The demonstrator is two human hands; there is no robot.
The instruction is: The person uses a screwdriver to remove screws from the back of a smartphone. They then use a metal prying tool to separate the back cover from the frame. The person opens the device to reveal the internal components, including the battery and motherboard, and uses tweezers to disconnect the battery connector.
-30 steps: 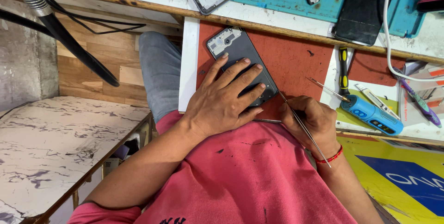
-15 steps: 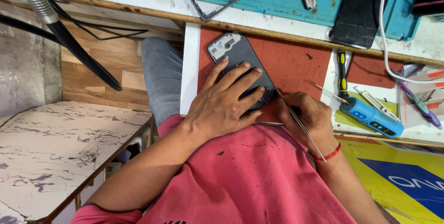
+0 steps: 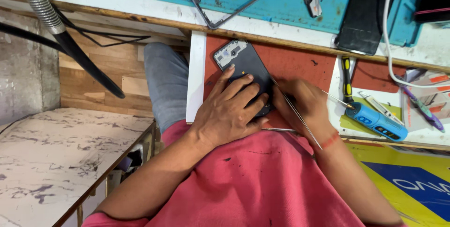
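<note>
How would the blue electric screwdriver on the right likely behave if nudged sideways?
The blue electric screwdriver looks round-bodied and lies on its side, so it would probably roll rather than slide. It seems stiff and fairly heavy for its size. Its thin bit, pointing toward the right hand, looks bendable.

The matt dark plastic phone (image 3: 243,70) lies on a matt red mat (image 3: 300,65), beside thin shiny metal tweezers (image 3: 295,112) and a glossy blue plastic driver (image 3: 377,121).
</note>
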